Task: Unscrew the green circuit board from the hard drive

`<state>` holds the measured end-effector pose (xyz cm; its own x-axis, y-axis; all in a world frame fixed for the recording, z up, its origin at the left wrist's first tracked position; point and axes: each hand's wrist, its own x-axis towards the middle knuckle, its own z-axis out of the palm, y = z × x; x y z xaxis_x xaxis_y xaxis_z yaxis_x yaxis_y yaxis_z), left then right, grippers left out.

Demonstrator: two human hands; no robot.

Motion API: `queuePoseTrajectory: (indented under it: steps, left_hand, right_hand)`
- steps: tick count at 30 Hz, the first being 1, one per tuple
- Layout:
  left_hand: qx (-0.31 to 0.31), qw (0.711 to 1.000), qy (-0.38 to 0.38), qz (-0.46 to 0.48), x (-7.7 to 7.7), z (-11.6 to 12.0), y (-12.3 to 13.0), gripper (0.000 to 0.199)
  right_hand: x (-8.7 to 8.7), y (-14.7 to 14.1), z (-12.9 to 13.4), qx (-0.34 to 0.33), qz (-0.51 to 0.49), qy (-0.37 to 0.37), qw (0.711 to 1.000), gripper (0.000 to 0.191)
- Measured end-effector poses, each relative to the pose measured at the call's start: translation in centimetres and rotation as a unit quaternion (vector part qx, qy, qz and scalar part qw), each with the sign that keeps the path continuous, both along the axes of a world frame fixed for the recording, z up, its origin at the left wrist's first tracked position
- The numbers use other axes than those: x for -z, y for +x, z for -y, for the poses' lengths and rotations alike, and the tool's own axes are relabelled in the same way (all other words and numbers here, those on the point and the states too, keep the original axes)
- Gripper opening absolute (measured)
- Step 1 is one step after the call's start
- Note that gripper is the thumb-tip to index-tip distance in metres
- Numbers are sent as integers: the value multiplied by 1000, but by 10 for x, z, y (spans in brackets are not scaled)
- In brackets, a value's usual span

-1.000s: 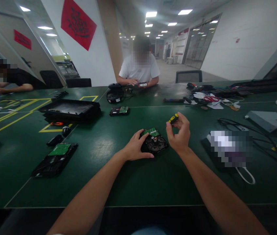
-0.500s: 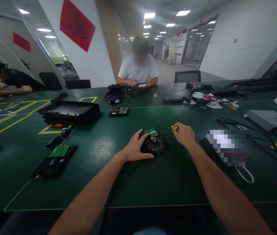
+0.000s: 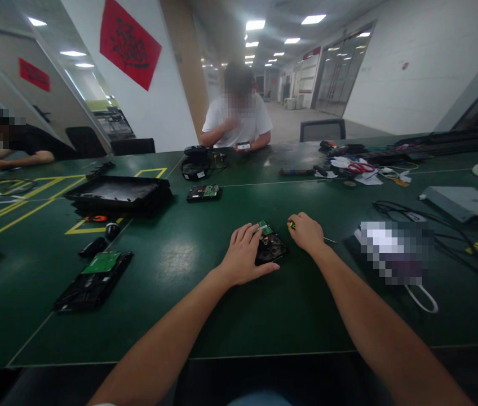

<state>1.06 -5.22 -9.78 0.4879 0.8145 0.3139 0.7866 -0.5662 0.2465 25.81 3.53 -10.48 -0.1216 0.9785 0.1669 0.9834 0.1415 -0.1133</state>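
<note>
A hard drive (image 3: 273, 246) with a green circuit board lies on the green table in front of me. My left hand (image 3: 245, 254) grips it from the left, its fingers over the board side and its thumb along the near edge, hiding the drive's left part. Just right of the drive, apart from it, my right hand (image 3: 306, 232) is closed around a screwdriver (image 3: 292, 224). The yellow and black handle end shows at the fingertips, and a thin metal shaft sticks out on the hand's right side.
Another hard drive (image 3: 95, 279) lies at the left, and a smaller one (image 3: 204, 193) farther back. A black tray (image 3: 120, 192) stands back left. At the right are a pouch (image 3: 386, 254), black cables (image 3: 446, 242) and a grey metal box (image 3: 467, 203). A person (image 3: 238, 121) sits opposite.
My left hand has slid right, farther over the hard drive. My right hand has moved slightly left, and the screwdriver has turned so its shaft points right instead of left.
</note>
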Motion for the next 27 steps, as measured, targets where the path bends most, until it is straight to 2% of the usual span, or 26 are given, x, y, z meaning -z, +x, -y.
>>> queuePoseTrajectory:
  steps: [5, 10, 16, 27]
  left_hand:
    - [-25, 999, 6, -28, -7, -1, 27, 108]
    - [-71, 997, -18, -11, -12, -11, 45, 108]
    - [-105, 993, -49, 21, -8, -16, 59, 108]
    - [-171, 985, -15, -15, -5, -21, 86, 98]
  right_hand:
    - [-4, -3, 3, -6, -6, -13, 1000, 23]
    - [-8, -4, 5, -2, -10, -16, 1000, 21]
    - [-8, 3, 4, 14, -16, -18, 1000, 23]
    - [-8, 9, 4, 11, -20, -28, 999, 23]
